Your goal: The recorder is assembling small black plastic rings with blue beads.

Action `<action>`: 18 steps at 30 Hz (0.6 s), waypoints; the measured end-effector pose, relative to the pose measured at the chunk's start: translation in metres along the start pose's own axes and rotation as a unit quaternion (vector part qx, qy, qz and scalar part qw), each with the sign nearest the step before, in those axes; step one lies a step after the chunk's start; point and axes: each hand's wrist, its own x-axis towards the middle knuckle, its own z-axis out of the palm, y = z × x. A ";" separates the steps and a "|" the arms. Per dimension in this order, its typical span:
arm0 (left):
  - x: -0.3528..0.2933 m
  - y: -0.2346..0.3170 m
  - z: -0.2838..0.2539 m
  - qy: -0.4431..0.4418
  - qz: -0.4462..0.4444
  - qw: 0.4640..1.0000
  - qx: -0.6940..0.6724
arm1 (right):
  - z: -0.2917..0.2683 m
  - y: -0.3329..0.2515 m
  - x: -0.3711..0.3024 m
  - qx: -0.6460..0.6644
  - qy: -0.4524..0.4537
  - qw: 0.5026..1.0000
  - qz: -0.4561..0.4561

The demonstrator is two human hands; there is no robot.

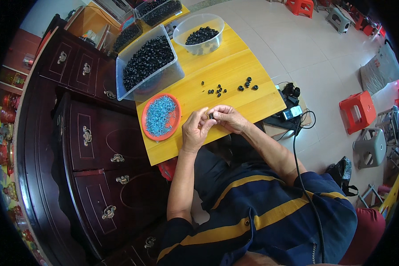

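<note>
Just above the near edge of the yellow table (188,148), my hands meet at a small black ring-shaped part (211,116). My left hand (195,131) pinches it from one side, and my right hand (229,119) has thumb and fingers closed on the other. Fingers cover much of the part. Beyond them lie several small black pieces (219,91), with a looser group of larger black ring pieces (248,84) to their right. An orange plate (143,116) heaped with tiny blue and silvery pieces sits left of my hands.
A clear rectangular bin (157,86) and a round clear tub (205,48) hold many black parts. Dark wooden drawers (91,137) border the table's left. Cables and a small device (292,112) lie at its right; a red stool (358,111) stands farther right.
</note>
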 end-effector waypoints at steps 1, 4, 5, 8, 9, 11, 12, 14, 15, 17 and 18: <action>0.000 -0.001 0.000 -0.006 0.001 0.999 -0.041 | 0.003 -0.002 -0.001 -0.015 -0.013 1.000 0.000; 0.002 -0.002 -0.003 -0.049 0.046 0.998 -0.019 | 0.005 -0.005 -0.001 0.002 -0.031 1.000 -0.004; 0.001 -0.004 -0.003 -0.052 0.046 0.997 -0.020 | 0.004 -0.006 -0.001 0.003 -0.028 1.000 -0.006; 0.000 -0.010 -0.003 -0.058 0.055 0.997 -0.018 | 0.000 -0.003 -0.001 0.007 -0.057 0.998 0.006; 0.000 -0.011 -0.003 -0.064 0.044 0.997 -0.027 | 0.000 -0.003 0.000 -0.001 -0.055 0.998 0.003; -0.001 -0.013 -0.002 -0.073 0.034 0.996 -0.036 | -0.001 -0.002 -0.001 -0.007 -0.050 0.999 -0.003; -0.002 -0.016 0.000 -0.076 0.005 0.994 -0.076 | -0.001 -0.002 -0.001 -0.008 -0.050 0.999 -0.003; -0.006 -0.022 0.004 -0.082 -0.023 0.990 -0.116 | 0.001 -0.001 -0.002 -0.008 -0.048 0.999 -0.005; -0.007 -0.023 0.007 -0.069 -0.029 0.985 -0.155 | 0.001 -0.001 -0.002 -0.010 -0.046 0.999 -0.003; -0.007 -0.026 0.010 -0.058 -0.036 0.978 -0.195 | 0.001 -0.001 -0.001 -0.010 -0.042 0.999 -0.004; -0.007 -0.027 0.012 -0.044 -0.031 0.982 -0.183 | 0.001 -0.001 -0.001 -0.012 -0.044 0.999 -0.004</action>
